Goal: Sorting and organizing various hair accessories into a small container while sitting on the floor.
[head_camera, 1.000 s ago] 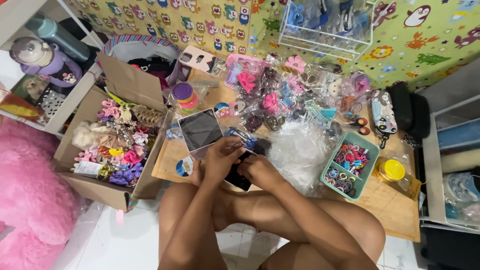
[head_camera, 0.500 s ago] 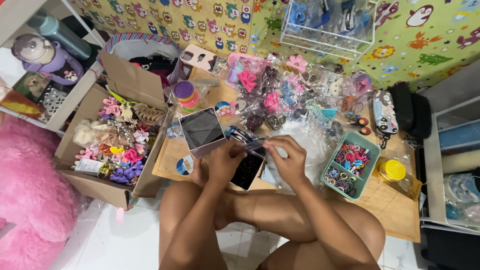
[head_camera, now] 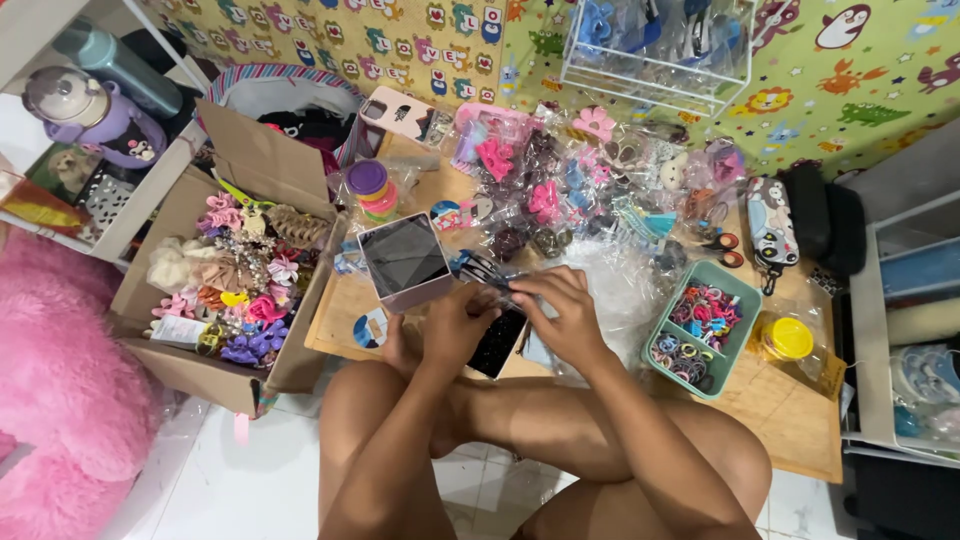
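Hands are back together now, just in front of the small mirror box [head_camera: 404, 262] on the low wooden bench [head_camera: 780, 410]. Half a second ago the right hand [head_camera: 565, 318] was raised further off toward the crinkly cellophane; now it has come in beside the left hand [head_camera: 452, 325], and both pinch a little clear packet with something dark and striped in it [head_camera: 487, 271], held right of the mirror box. Under the hands lies a dark card [head_camera: 497, 345], partly covered. So it looks like the fiddly packing bit is going on again. Left of the mirror box sits the cardboard box of hair clips [head_camera: 235, 280]; well to its right, the green tray of hair ties [head_camera: 700, 325].
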